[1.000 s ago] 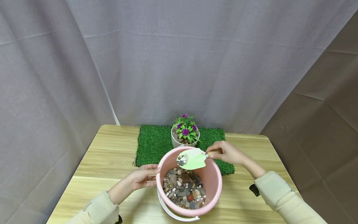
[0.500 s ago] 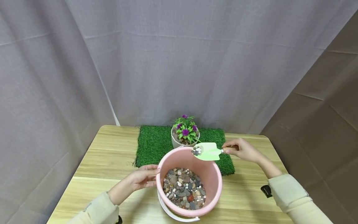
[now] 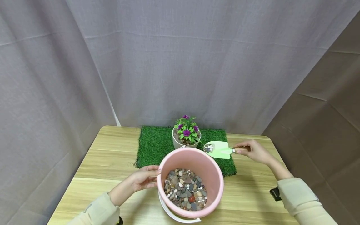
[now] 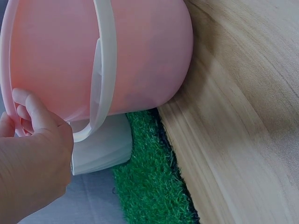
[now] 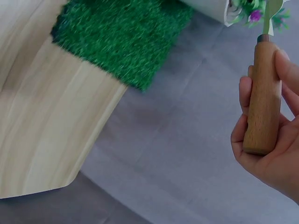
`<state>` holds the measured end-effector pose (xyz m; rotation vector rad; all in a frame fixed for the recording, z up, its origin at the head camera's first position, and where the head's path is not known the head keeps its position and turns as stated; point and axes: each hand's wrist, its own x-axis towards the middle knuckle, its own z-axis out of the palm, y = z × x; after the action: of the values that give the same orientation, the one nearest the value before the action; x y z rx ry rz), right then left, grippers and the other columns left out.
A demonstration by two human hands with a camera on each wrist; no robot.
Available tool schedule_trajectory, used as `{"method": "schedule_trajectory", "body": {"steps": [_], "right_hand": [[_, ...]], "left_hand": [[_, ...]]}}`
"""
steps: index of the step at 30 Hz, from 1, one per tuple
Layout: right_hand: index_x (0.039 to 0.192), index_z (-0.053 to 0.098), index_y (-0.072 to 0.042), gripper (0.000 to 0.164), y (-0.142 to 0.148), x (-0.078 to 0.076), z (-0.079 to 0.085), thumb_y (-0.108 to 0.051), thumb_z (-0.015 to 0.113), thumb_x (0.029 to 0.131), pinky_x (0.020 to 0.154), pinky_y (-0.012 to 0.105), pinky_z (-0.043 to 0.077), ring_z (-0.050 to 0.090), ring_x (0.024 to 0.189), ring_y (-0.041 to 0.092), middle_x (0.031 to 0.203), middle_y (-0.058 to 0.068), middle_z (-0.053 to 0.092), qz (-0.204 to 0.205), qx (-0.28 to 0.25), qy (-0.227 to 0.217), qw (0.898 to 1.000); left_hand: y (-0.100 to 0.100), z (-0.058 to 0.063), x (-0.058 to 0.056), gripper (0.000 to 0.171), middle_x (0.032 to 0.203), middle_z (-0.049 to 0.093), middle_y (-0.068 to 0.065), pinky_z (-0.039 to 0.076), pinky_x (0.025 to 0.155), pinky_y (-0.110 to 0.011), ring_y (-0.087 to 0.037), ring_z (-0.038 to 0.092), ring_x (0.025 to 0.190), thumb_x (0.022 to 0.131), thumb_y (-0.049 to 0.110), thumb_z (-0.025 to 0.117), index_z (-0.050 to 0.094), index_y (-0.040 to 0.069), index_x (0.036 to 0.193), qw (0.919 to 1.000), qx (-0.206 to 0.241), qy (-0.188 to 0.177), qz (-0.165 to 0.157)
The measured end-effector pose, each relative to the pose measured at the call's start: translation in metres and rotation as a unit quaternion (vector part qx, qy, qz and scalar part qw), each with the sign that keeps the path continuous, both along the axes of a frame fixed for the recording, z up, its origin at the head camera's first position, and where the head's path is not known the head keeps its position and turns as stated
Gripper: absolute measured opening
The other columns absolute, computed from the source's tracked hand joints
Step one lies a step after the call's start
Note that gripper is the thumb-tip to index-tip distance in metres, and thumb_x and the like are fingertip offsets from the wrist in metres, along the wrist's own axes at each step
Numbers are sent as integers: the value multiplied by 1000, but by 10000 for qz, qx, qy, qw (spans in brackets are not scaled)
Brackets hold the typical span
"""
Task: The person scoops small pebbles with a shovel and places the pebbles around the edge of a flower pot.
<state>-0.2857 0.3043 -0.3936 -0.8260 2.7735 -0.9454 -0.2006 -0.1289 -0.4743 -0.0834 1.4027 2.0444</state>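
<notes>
A pink bucket [image 3: 218, 182] with a white handle [image 3: 174, 215] stands at the table's front, pebbles [image 3: 185, 189] covering its bottom. My left hand [image 3: 144, 178] grips the bucket's left rim; in the left wrist view the thumb and fingers pinch that rim. My right hand [image 3: 251, 151] holds a small light-green trowel [image 3: 222, 150] by its wooden handle [image 5: 263, 100], fingers wrapped around it. Several pebbles [image 3: 208, 147] lie on the trowel's tip, which is level beyond the bucket's right rear rim, over the green mat. Just left of the tip is a white flowerpot [image 3: 177, 143] with purple flowers [image 3: 187, 132].
An artificial grass mat [image 3: 153, 147] lies under the pot at the table's back. The wooden table [image 3: 112, 153] extends to both sides. Grey cloth [image 3: 180, 68] hangs behind it and brown cloth [image 3: 317, 125] on the right.
My right hand has moved the loaded trowel rightward and slightly back, from over the bucket to beyond its rim. My left hand and the bucket have stayed put.
</notes>
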Motion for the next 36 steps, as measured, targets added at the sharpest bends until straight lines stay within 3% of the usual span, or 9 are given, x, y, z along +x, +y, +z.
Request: {"method": "schedule_trajectory", "body": {"steps": [7, 18, 26, 36], "right_hand": [[105, 65, 12, 23, 5, -2, -12, -3, 64, 87, 53, 16, 48, 53, 67, -3, 97, 25, 68, -416, 266, 33, 9988], [102, 66, 10, 22, -10, -5, -35, -3, 66, 84, 45, 16, 42, 43, 54, -2, 93, 23, 70, -461, 277, 29, 9985], [101, 68, 7, 21, -30, -9, -48, -7, 66, 85, 49, 16, 45, 48, 56, 1, 85, 14, 70, -503, 261, -121, 9983], [101, 67, 8, 20, -53, -15, -54, -5, 65, 86, 51, 15, 45, 51, 61, 5, 87, 18, 70, -612, 100, -138, 9980]], "left_hand": [[0, 0, 0, 14, 87, 66, 1, 60, 79, -21, -8, 64, 80, 90, 16, 63, 57, 13, 102, 10000, 7, -18, 23], [1, 1, 1, 15, 85, 66, 1, 60, 76, -20, -7, 64, 77, 90, 16, 64, 57, 13, 103, 10000, -32, -31, 43], [1, 2, 1, 12, 83, 67, 2, 60, 75, -20, -6, 64, 75, 89, 15, 64, 58, 14, 100, 10000, 10, -38, 41], [0, 2, 1, 11, 83, 68, 2, 60, 74, -20, -6, 65, 74, 89, 16, 64, 58, 15, 99, 10000, -51, -37, 48]]}}
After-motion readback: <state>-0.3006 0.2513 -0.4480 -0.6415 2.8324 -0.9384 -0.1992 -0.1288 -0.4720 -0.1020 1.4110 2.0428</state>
